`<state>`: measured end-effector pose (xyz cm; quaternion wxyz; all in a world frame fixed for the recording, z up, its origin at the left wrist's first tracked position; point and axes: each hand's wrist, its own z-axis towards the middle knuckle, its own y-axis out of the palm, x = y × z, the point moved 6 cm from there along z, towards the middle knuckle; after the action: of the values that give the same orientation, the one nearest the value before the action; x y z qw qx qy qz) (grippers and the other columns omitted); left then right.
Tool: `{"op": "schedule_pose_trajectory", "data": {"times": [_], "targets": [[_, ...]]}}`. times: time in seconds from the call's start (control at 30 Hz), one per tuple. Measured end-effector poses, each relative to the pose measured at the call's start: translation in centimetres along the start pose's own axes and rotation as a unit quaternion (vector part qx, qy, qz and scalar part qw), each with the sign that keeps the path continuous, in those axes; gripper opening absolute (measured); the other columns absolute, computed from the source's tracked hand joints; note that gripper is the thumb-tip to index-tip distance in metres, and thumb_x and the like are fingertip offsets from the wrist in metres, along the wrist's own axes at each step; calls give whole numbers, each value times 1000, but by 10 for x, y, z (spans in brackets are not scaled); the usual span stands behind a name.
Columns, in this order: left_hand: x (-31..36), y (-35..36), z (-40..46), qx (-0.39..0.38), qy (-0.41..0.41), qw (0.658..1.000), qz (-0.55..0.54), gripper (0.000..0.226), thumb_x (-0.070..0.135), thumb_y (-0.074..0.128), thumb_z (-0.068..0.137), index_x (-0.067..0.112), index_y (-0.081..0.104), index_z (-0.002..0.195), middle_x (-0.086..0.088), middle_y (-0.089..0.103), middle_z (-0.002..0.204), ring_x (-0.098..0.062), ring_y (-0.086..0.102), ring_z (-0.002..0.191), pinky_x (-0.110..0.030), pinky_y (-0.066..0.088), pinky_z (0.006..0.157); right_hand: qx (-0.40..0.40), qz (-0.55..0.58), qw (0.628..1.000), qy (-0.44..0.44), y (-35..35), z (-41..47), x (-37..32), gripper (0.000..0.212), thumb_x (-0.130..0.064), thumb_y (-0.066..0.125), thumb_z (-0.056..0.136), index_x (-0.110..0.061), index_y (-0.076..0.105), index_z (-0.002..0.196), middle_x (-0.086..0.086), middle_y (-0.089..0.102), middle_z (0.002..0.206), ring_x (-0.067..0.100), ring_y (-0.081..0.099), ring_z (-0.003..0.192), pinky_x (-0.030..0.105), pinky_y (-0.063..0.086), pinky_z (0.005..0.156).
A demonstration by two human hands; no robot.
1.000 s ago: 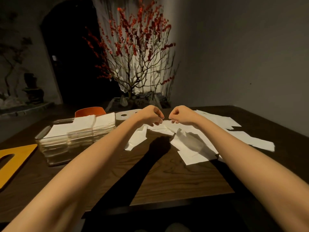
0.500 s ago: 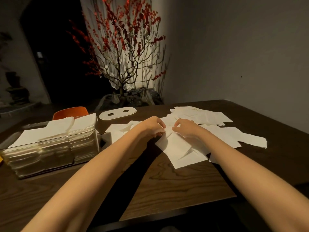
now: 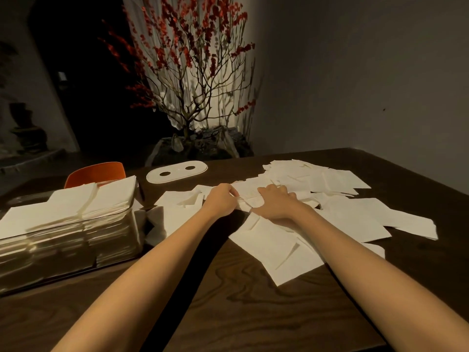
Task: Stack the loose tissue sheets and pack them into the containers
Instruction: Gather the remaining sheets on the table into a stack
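2 hands [image 3: 250, 201], 1 clear container [image 3: 73, 240], 1 white lid [image 3: 177, 171], 1 orange chair [image 3: 96, 172].
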<state>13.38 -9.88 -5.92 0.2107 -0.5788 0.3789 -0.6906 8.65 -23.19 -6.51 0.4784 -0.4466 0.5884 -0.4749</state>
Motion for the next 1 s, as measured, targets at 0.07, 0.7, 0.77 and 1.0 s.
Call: {"op": "schedule_pose_trajectory", "data": {"times": [0.07,0.7,0.77,1.0], "targets": [[0,1,2,6,11,1000,14,24,-1,50,92,13,63,106,-9,62,117,-22,58,108,-28,48,85,17,-1,1000,9,-4,1,-1,74,-57,52,89,-23,24,149,8,22,156,33,21,142,51,25,111],[0,17,-10,13,106,994,-30,17,21,49,99,13,63,93,-4,67,99,-15,60,90,-17,43,71,-125,-118,983,-68,-12,-52,26,90,-35,62,85,-23,5,154,4,3,158,29,9,144,45,33,109],[0,17,-13,17,113,993,-32,18,22,49,99,12,64,95,-4,67,100,-16,61,91,-17,42,71,-91,-125,987,-50,-9,-48,22,87,-38,64,83,-20,15,152,8,11,155,32,16,140,46,36,108],[4,13,-19,46,132,990,-33,16,21,49,99,14,60,90,-3,63,87,-11,56,77,-11,40,66,87,-88,992,-37,-15,-45,8,44,-30,60,91,-16,49,130,8,46,132,23,45,119,35,47,89]]}}
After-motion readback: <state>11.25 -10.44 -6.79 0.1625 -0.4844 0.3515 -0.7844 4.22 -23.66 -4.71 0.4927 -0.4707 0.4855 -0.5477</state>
